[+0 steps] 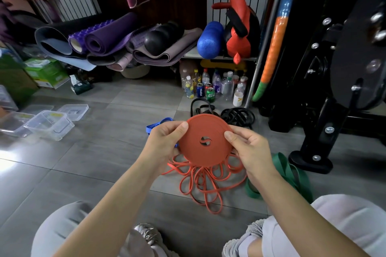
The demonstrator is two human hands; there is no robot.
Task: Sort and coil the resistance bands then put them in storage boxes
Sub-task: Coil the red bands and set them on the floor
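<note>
Hands, left [165, 142] and right [248, 150], pinching orange coil [200, 129]

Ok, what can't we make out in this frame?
Head view:
- blue band: mostly behind the left hand.
- black bands: near part behind the orange coil; count unclear.
- green band: partly behind the right forearm.
- storage boxes: leftmost cut by the frame edge.
- bottles: most labels too small.

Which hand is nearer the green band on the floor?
Right. The right hand holds the orange coil just left of the green band; the left hand holds the coil's opposite edge.
</note>
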